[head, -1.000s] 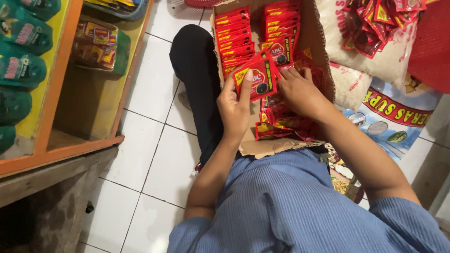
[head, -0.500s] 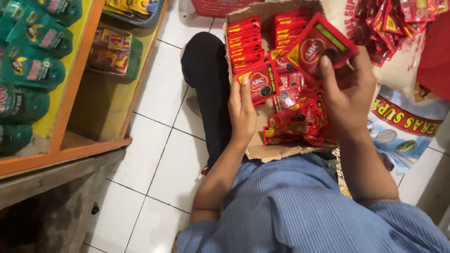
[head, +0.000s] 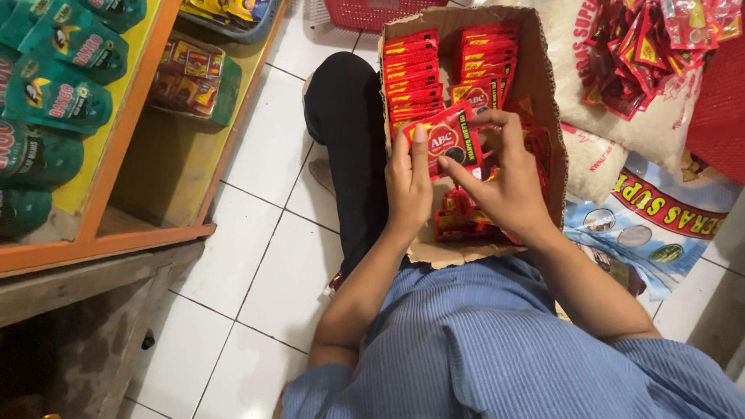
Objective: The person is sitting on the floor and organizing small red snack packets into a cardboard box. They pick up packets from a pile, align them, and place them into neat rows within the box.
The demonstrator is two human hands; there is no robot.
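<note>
Sitting between both hands, the red sachet (head: 448, 141) tilts above the cardboard box (head: 543, 116), its long axis slanting up-right. Left hand (head: 409, 182) pinches its left edge; right hand (head: 504, 182) closes on its right side, equally near.

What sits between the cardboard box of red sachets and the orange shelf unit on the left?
In the head view, the person's black-clad leg and bare white floor tiles lie between the cardboard box and the orange shelf unit.

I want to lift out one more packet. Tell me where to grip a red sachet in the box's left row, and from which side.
Pinch its top edge from above: the red sachets stand packed on edge in the cardboard box, so only their top edges show.
</note>
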